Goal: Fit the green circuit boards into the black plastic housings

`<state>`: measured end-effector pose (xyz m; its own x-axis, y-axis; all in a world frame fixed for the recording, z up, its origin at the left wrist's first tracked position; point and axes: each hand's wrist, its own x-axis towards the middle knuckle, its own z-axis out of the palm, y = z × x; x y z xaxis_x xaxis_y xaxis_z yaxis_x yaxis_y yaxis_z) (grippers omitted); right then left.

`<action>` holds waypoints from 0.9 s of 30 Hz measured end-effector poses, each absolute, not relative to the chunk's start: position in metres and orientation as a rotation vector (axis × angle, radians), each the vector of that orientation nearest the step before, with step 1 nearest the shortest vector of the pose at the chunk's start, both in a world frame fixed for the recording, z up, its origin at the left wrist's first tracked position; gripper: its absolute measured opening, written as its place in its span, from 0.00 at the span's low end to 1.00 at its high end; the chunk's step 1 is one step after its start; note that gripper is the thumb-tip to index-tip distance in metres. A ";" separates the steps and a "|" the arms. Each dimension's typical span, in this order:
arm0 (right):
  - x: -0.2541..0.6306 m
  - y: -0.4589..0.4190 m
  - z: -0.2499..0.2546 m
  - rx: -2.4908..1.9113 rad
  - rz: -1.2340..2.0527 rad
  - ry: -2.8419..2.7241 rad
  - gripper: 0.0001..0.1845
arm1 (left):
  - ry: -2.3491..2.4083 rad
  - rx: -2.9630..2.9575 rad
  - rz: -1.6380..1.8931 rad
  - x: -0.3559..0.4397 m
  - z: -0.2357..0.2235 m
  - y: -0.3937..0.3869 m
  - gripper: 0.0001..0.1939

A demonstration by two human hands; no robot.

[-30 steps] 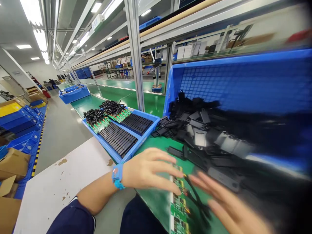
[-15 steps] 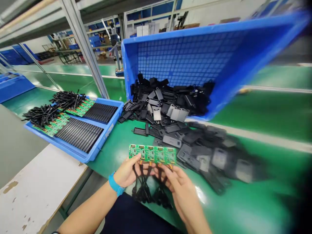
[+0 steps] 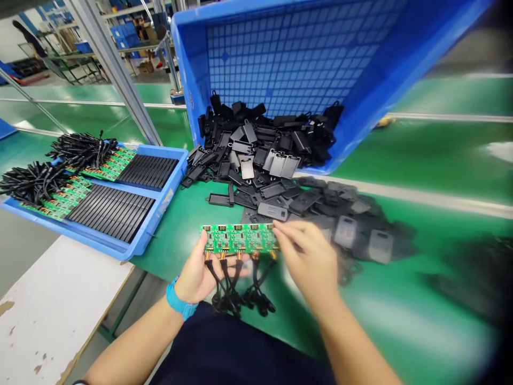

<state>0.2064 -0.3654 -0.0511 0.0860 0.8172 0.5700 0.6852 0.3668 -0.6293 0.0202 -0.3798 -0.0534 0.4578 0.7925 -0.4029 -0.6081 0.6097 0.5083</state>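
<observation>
A strip of green circuit boards (image 3: 239,239) with small displays along its top edge is held up in front of me. Black cables (image 3: 228,289) hang from its lower edge by coloured wires. My left hand (image 3: 198,275) supports the strip's left end, thumb on the face and fingers beneath. At the right end, my right hand (image 3: 306,254) has thumb and forefinger pinched at the top corner of the last board. Behind the strip lies a pile of black plastic housings (image 3: 272,190), spilling from a tipped blue crate (image 3: 188,91).
At left, a blue tray (image 3: 136,251) carries more cabled circuit boards (image 3: 68,195) and rows of black housings (image 3: 112,211). A white board (image 3: 80,289) with chipped edges stands in front of it. A metal post (image 3: 116,69) rises behind the tray on the green table (image 3: 176,230).
My right hand has moved from under the strip's cables up to its top right corner. My left hand keeps its hold. The view has tilted down and shifted.
</observation>
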 end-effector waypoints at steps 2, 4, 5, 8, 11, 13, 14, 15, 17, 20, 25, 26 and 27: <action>0.207 -0.366 -0.052 -1.347 0.138 -1.660 0.08 | 0.649 0.290 0.884 0.020 -0.051 -0.380 0.34; 0.208 -0.365 -0.052 -1.341 0.126 -1.671 0.08 | 0.644 0.284 0.889 0.020 -0.050 -0.381 0.34; 0.209 -0.365 -0.052 -1.337 0.125 -1.678 0.08 | 0.642 0.285 0.889 0.020 -0.049 -0.381 0.34; 0.211 -0.365 -0.050 -1.329 0.131 -1.702 0.07 | 0.641 0.299 0.889 0.020 -0.048 -0.382 0.34; 0.213 -0.363 -0.046 -1.358 0.174 -1.701 0.05 | 0.646 0.305 0.891 0.021 -0.048 -0.383 0.34; 0.215 -0.361 -0.043 -1.412 0.263 -1.693 0.04 | 0.669 0.316 0.898 0.022 -0.048 -0.384 0.32; 0.216 -0.360 -0.041 -1.440 0.316 -1.696 0.05 | 0.691 0.331 0.913 0.022 -0.048 -0.385 0.31; 0.216 -0.360 -0.040 -1.462 0.363 -1.703 0.05 | 0.718 0.353 0.937 0.023 -0.048 -0.386 0.29; 0.216 -0.361 -0.039 -1.467 0.433 -1.724 0.06 | 0.772 0.393 1.000 0.026 -0.048 -0.388 0.25; 0.212 -0.369 -0.039 -1.379 0.549 -1.772 0.07 | 0.816 0.412 1.081 0.029 -0.047 -0.389 0.26; 0.206 -0.378 -0.037 -1.323 0.644 -1.752 0.07 | 0.824 0.439 1.089 0.032 -0.044 -0.391 0.27; 0.204 -0.377 -0.037 -1.337 0.639 -1.749 0.07 | 0.820 0.443 1.079 0.032 -0.044 -0.392 0.27; 0.203 -0.376 -0.036 -1.355 0.631 -1.748 0.07 | 0.815 0.445 1.073 0.032 -0.043 -0.393 0.27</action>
<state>0.2032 -0.3760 -0.0361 -0.0883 0.9507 0.2973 0.5415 0.2963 -0.7867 0.0320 -0.3926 -0.0429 0.2343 0.9005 -0.3663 -0.5946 0.4308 0.6788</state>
